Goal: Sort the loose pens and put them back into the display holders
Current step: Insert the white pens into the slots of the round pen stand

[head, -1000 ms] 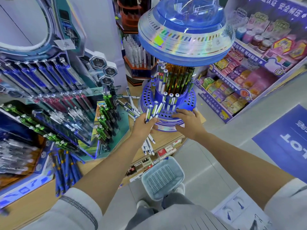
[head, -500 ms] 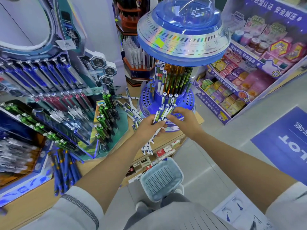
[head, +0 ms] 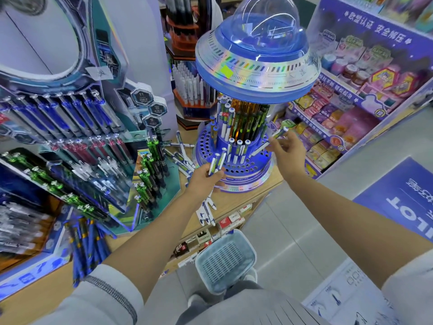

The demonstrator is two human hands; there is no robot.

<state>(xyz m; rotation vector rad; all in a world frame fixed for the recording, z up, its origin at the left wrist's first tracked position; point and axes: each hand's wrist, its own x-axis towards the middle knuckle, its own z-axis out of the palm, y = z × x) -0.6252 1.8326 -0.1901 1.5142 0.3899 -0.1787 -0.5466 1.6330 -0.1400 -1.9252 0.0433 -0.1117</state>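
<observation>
- the left hand (head: 203, 178) grips a bundle of pens (head: 216, 161) at the 7 o'clock edge of the display holder (head: 246, 182);
- the right hand (head: 284, 150) has left the bundle and now pinches one pen (head: 269, 143), tilted over empty holes at 3 o'clock; slotting looks next;
- loose pens (head: 180, 156) lie unsorted at 10 o'clock

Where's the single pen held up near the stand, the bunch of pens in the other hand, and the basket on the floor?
single pen (head: 260, 148), head view, white lower barrel.
pen bunch (head: 216, 161), head view, middle of the barrels.
basket (head: 225, 261), head view, mesh bottom.
</observation>
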